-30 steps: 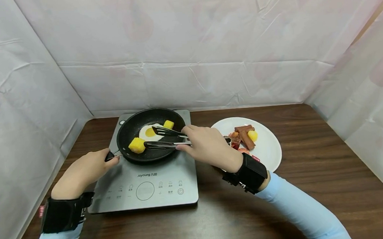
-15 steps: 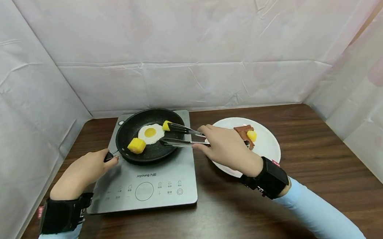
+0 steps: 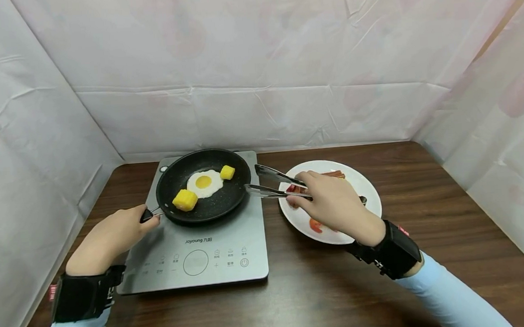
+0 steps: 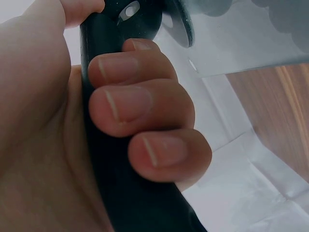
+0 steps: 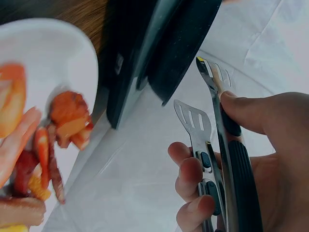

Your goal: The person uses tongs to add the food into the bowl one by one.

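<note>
My left hand (image 3: 109,238) grips the black handle (image 4: 145,208) of a frying pan (image 3: 221,203), its fingers curled round it in the left wrist view. In the pan lie a fried egg (image 3: 215,187), a larger yellow chunk (image 3: 185,200) and a smaller yellow chunk (image 3: 227,172). My right hand (image 3: 336,204) holds metal tongs (image 3: 277,174) with dark grips, thumb on one arm and fingers on the other. The tongs' slotted ends stand apart with nothing between them, between the pan's right rim and a white plate (image 3: 365,179).
Under the pan is a silver induction cooker (image 3: 160,269) with printed controls. The plate, partly hidden by my right hand, bears sausage-like strips (image 5: 21,212), a reddish browned piece (image 5: 70,116) and other food. White sheeting (image 3: 259,118) encloses the brown wooden table (image 3: 426,193).
My right hand has drawn the tongs rightward from over the pan to the plate's left side. The left hand keeps its grip, and the egg and yellow chunks stay in the pan.
</note>
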Available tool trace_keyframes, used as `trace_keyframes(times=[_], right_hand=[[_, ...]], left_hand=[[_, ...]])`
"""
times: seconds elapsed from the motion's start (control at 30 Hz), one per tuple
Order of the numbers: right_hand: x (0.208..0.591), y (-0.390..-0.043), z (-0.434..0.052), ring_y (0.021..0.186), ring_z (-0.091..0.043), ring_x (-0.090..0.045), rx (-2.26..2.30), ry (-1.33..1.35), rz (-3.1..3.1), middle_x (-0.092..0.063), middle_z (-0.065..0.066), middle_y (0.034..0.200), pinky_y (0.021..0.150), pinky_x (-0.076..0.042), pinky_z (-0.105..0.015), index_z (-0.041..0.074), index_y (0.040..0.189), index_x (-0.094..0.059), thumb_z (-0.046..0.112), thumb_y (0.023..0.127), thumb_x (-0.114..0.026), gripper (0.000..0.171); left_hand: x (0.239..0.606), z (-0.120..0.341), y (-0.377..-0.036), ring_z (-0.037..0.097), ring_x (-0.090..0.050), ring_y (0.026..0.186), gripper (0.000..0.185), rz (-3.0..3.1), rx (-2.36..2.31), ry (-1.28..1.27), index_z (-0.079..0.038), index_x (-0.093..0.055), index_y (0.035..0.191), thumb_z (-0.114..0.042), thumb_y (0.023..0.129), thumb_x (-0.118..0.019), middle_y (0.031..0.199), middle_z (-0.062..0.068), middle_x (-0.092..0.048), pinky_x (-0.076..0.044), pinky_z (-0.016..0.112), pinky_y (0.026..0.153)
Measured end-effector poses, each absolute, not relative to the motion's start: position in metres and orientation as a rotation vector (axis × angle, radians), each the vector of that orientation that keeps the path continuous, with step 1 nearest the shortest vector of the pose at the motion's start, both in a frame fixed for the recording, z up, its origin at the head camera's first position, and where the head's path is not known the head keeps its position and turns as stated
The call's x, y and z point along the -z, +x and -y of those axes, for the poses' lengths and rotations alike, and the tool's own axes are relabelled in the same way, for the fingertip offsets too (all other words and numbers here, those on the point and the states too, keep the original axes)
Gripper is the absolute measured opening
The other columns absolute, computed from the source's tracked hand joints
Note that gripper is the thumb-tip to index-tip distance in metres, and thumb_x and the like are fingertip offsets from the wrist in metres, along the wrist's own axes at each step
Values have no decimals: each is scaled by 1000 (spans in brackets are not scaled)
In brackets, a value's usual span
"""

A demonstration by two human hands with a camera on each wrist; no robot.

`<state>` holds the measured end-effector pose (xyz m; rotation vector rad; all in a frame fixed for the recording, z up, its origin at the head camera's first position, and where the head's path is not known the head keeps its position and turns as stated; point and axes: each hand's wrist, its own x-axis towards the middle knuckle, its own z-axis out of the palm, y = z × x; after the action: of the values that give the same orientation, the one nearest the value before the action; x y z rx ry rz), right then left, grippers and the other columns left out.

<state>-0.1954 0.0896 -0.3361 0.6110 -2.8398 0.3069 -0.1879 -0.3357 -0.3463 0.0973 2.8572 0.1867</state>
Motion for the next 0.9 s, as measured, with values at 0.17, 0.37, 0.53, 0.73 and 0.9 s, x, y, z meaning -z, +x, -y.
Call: trace_keyframes(times=[0.17, 0.37, 0.53, 0.73, 0.9], right_hand=[[339, -196, -102, 57, -10, -46, -306, 580, 2858, -56, 8, 76, 49, -34, -27, 17, 104, -64, 48, 91, -72, 34], [342, -196, -119, 60, -11, -51, -266, 547, 2846, -59, 5, 77, 51, -37, -28, 14, 103, -63, 50, 91, -72, 39], [343, -197, -133, 63, -12, -54, -253, 509, 2859, -60, 3, 76, 51, -37, -29, 11, 108, -64, 49, 92, -71, 42], [342, -196, -153, 61, -17, -58, -283, 424, 2898, -69, -3, 84, 50, -40, -34, 9, 117, -65, 48, 93, -69, 46], [345, -195, -172, 70, -25, -67, -269, 365, 2935, -75, -14, 102, 51, -44, -37, 7, 126, -63, 46, 96, -66, 50]], left_hand=[[347, 336, -189, 55, -58, 119, 76, -2867, -208, 114, 17, -38, 146, -45, 104, -44, 136, 41, -54, -49, 65, 90], [347, 338, -189, 55, -59, 119, 77, -2849, -203, 118, 18, -37, 146, -47, 105, -43, 137, 41, -52, -49, 64, 90], [347, 340, -185, 53, -59, 118, 76, -2852, -209, 152, 16, -40, 145, -49, 106, -41, 137, 40, -54, -50, 63, 89], [347, 339, -184, 49, -63, 112, 74, -2868, -217, 161, 16, -42, 143, -47, 105, -43, 133, 39, -57, -51, 62, 87], [347, 339, -186, 49, -64, 110, 74, -2861, -200, 156, 17, -42, 143, -47, 106, -42, 131, 39, -58, -51, 62, 88]])
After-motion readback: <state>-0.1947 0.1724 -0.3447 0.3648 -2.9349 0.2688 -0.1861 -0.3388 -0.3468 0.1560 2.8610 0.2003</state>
